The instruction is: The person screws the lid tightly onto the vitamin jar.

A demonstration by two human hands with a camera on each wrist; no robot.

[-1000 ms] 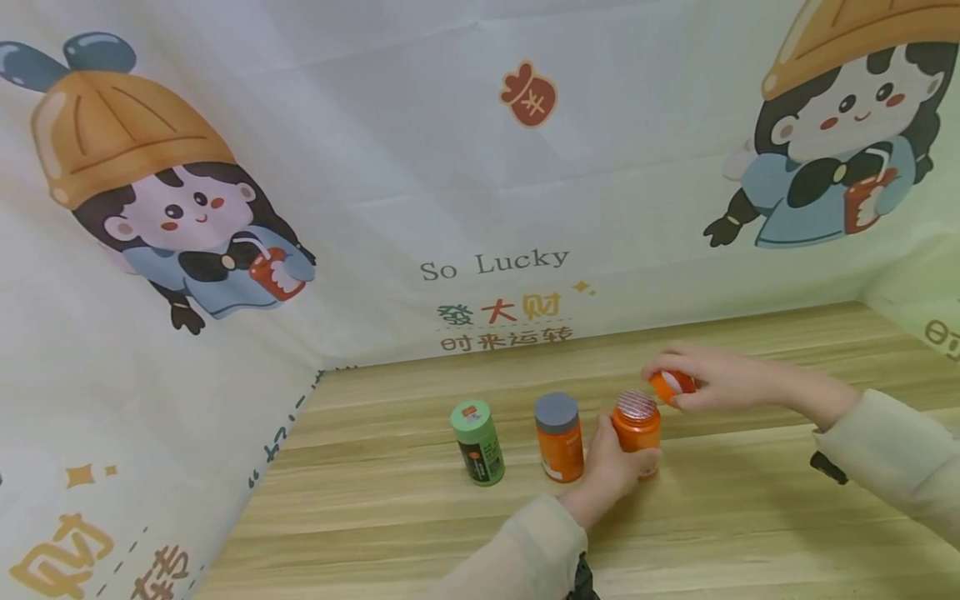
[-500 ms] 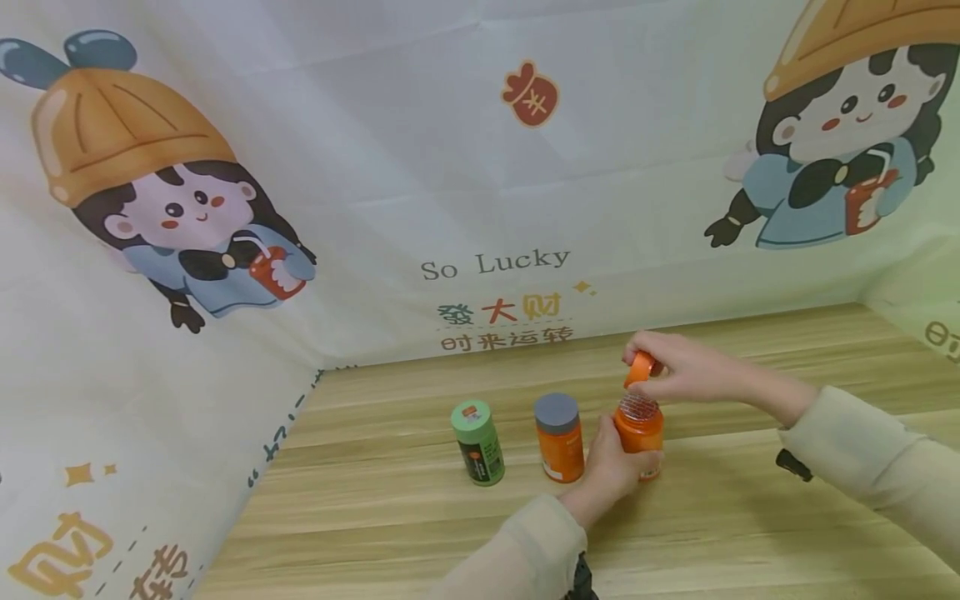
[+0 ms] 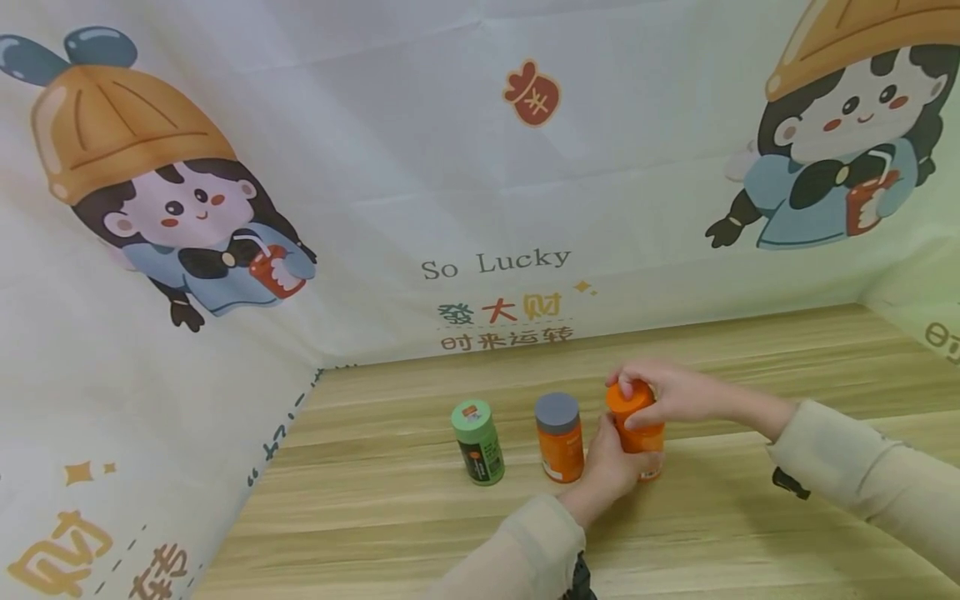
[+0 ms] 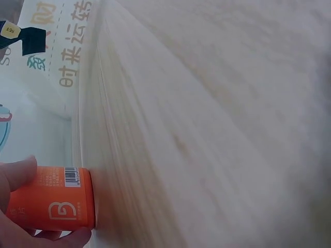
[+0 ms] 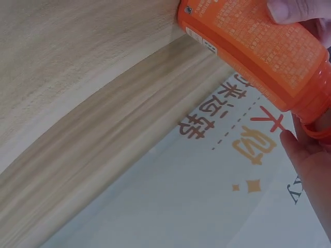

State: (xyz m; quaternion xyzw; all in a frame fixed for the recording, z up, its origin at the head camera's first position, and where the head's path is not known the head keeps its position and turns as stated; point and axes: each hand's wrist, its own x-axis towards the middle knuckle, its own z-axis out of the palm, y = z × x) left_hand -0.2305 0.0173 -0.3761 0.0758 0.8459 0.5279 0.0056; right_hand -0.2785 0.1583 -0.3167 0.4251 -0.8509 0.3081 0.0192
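An orange bottle (image 3: 651, 440) stands upright on the table, with my left hand (image 3: 611, 460) gripping its body from the left side. In the left wrist view, thumb and fingers wrap the bottle (image 4: 57, 201) close above its base. My right hand (image 3: 675, 392) pinches an orange cap (image 3: 628, 398) between thumb and fingers over the bottle's mouth. The right wrist view has the cap (image 5: 320, 133) right at the bottle's neck (image 5: 312, 106), where part of the neck still shows. The silver seal on the mouth is hidden under the cap.
Left of the hands stand an orange jar with a grey lid (image 3: 559, 442) and a green jar (image 3: 478, 446), both upright. The left hand is close beside the grey-lidded jar. A printed cloth (image 3: 375, 183) hangs behind the wooden table (image 3: 360, 500).
My right hand has brought the cap leftward and turned it over, then down onto the bottle's mouth, covering the silver seal. My left hand keeps its hold on the bottle.
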